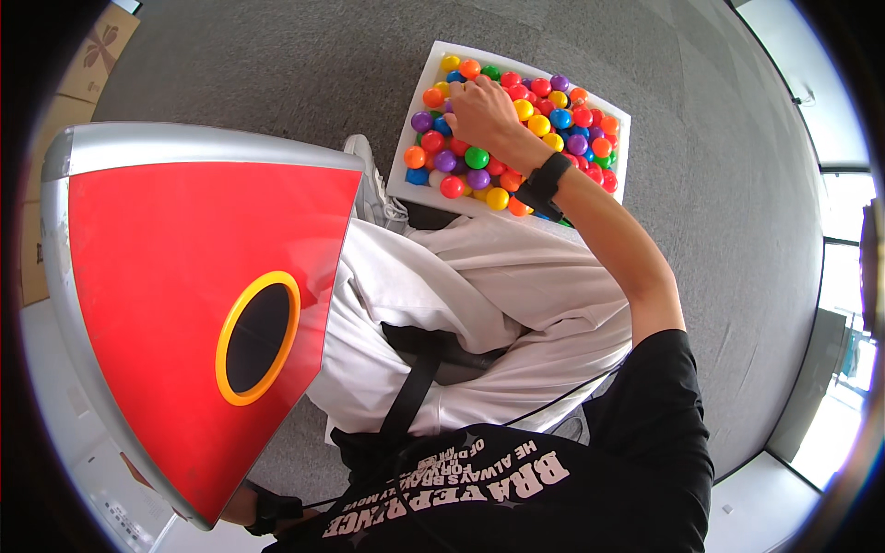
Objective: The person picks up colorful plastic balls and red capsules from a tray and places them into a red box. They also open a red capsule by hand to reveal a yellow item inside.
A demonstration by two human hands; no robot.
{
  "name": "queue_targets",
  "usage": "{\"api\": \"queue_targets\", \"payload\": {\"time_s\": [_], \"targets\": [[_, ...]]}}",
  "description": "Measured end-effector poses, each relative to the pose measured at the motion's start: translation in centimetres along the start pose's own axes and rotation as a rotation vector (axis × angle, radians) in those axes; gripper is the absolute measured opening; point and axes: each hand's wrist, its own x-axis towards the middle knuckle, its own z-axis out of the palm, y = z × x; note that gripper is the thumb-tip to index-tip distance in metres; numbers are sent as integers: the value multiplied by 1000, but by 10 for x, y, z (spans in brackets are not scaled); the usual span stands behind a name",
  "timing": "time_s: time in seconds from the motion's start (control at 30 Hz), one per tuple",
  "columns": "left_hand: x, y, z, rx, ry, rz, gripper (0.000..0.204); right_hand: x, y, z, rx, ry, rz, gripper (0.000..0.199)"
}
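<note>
My right hand (486,112) reaches into a white tray (419,192) full of small plastic balls. Its fingers are bent down among the balls at the far left part of the tray, and the palm hides what they close on. Around it lie a purple ball (421,121), an orange ball (469,69) and a green ball (477,158). On my left stands a large red board (184,276) with a silver frame and a yellow-ringed black oval opening (258,337). My left hand (241,506) is at the board's lower edge, mostly hidden behind it, fingers out of sight.
My legs (516,295) in pale trousers are folded between the board and my body. A pale shoe (369,180) rests beside the tray's left side. Cardboard boxes (78,74) stand at the far left on grey carpet (304,64). A thin black cable (562,398) crosses my lap.
</note>
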Motion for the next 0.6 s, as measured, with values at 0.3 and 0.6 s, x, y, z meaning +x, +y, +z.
{"api": "queue_targets", "payload": {"time_s": [0.3, 0.6], "targets": [[1, -3, -4, -2, -4, -6, 61, 0, 11, 4, 212, 87, 1, 24], [4, 0, -9, 1, -12, -4, 60, -2, 14, 1, 167, 120, -51, 32]]}}
